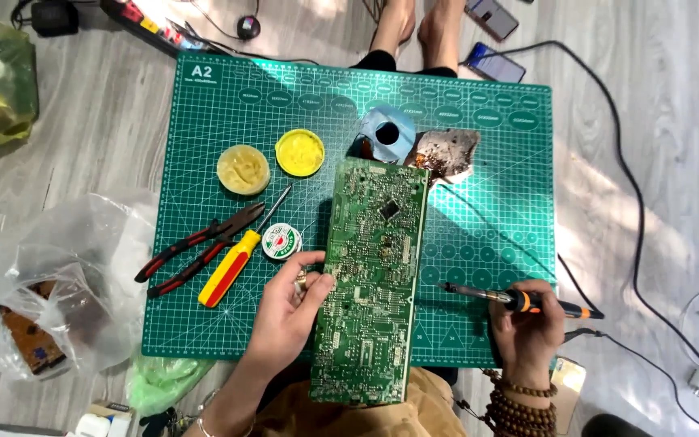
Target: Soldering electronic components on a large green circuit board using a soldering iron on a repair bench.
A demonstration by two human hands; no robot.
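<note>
Green cutting mat [204, 121], long green circuit board [370, 275], densely soldered

Bare mat [495, 202] lies open right of the board [370, 279], up to the iron [519, 301] held low there. Left of the board, pliers [196, 247], screwdriver [240, 251], solder reel [281, 241] and two tins [273, 162] crowd the way. A stand [387, 133] and sponge [446, 152] block the board's far end.

Left hand [289, 303] raised from the near edge, palm up, fingers curled, thumb and fingertips pinching at its right side, bangle on the wrist, right hand [527, 324] low at near right, knuckles up, fingers closed in a pen-like grip, beaded bracelets round the wrist
</note>
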